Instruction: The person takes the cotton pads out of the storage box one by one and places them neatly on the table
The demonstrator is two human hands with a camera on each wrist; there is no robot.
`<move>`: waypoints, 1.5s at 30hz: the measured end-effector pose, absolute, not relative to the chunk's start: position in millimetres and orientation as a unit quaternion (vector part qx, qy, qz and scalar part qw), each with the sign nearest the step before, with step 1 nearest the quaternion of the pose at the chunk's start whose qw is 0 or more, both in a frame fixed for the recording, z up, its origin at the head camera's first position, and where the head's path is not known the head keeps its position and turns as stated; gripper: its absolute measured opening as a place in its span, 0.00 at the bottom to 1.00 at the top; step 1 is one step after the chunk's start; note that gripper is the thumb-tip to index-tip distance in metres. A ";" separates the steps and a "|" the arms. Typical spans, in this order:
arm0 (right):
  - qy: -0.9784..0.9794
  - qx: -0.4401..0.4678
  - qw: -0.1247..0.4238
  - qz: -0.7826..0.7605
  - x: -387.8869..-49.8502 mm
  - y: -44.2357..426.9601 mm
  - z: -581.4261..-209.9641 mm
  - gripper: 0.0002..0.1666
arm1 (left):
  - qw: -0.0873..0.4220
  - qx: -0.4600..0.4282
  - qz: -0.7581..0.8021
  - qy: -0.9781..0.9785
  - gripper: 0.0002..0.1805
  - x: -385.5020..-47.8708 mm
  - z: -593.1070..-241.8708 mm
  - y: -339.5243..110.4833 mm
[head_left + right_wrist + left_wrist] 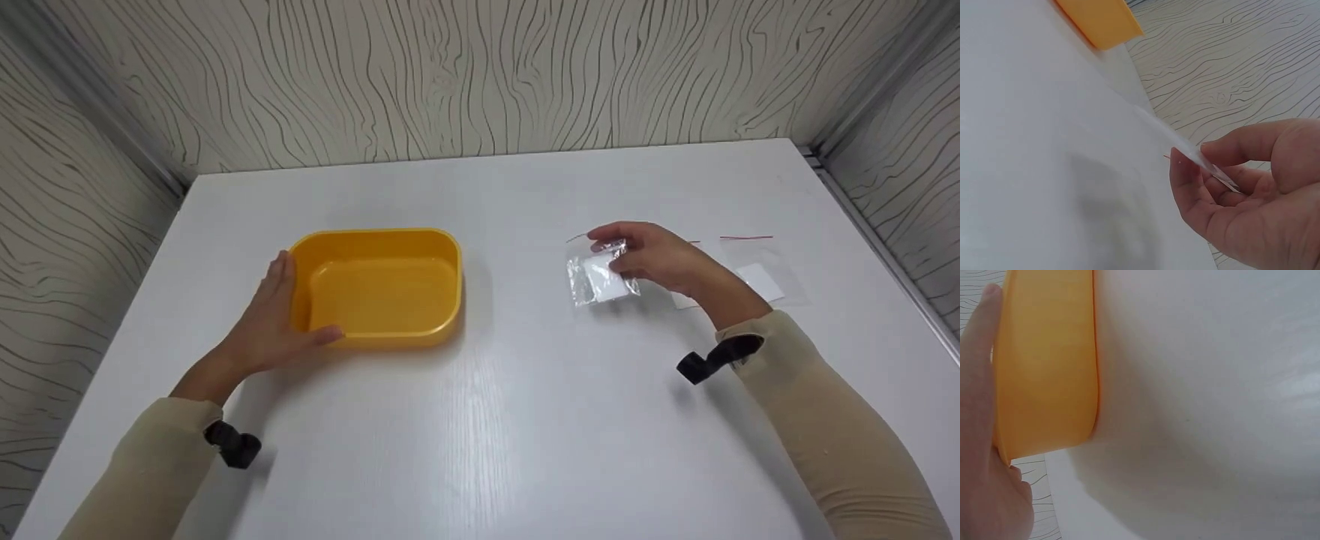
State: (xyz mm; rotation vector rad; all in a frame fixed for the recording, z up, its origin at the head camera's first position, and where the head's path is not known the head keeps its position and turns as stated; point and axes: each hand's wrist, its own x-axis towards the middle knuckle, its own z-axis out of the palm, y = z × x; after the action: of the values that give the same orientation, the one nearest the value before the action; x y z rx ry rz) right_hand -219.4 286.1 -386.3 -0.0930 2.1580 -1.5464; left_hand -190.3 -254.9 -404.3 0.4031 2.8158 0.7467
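Note:
My left hand (270, 322) holds the left end of a yellow plastic bin (442, 339), thumb along the front rim and fingers against the left side. The left wrist view shows the bin's outer wall (1050, 360) beside that hand. Above the table to the right, my right hand (660, 259) pinches a small clear zip bag (581, 281) with a white piece inside. Thumb and fingertips grip the bag (1185, 146) in the right wrist view, where it appears edge-on. Two similar bags lie under and beside the right forearm, one partly hidden and one zip bag (787, 270) farther right.
The white table (480, 420) carries the bin and bags. Wood-grain patterned panels (465, 75) enclose its back and sides. Black wrist mounts (716, 360) sit on both sleeves.

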 end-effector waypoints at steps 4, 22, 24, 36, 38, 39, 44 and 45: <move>0.796 -0.029 0.244 -0.554 -217.9 290.5 -390.8 0.36 | 0.103 0.136 0.254 0.952 0.73 -189.4 -404.8 -255.3; 0.873 -0.009 0.217 -0.438 -212.9 297.4 -405.2 0.33 | 0.109 0.132 0.244 0.955 0.73 -189.3 -403.1 -255.5; 0.876 -0.010 0.216 -0.431 -211.9 296.6 -405.0 0.31 | 0.108 0.132 0.245 0.954 0.73 -189.3 -403.7 -255.4; 0.893 -0.039 0.218 -0.391 -204.4 294.8 -396.6 0.28 | 0.111 0.129 0.245 0.954 0.73 -189.3 -402.4 -256.0; 0.897 -0.036 0.220 -0.381 -203.2 294.0 -395.2 0.28 | 0.110 0.130 0.245 0.954 0.73 -189.3 -402.1 -256.0; 0.899 -0.036 0.220 -0.377 -202.6 293.6 -394.6 0.28 | 0.111 0.130 0.246 0.954 0.74 -189.1 -402.0 -255.7; 0.901 -0.031 0.224 -0.370 -199.2 293.7 -391.4 0.28 | 0.112 0.128 0.250 0.953 0.73 -189.3 -402.5 -254.9; 0.900 -0.031 0.224 -0.372 -198.5 294.1 -390.6 0.28 | 0.111 0.128 0.252 0.953 0.73 -189.4 -402.5 -254.7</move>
State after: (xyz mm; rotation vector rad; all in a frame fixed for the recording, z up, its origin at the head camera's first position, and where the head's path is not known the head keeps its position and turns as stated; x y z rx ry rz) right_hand -198.5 294.1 -390.6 -0.0852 2.4851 -1.0258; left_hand -189.4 -254.7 -402.5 0.3757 2.7992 0.7400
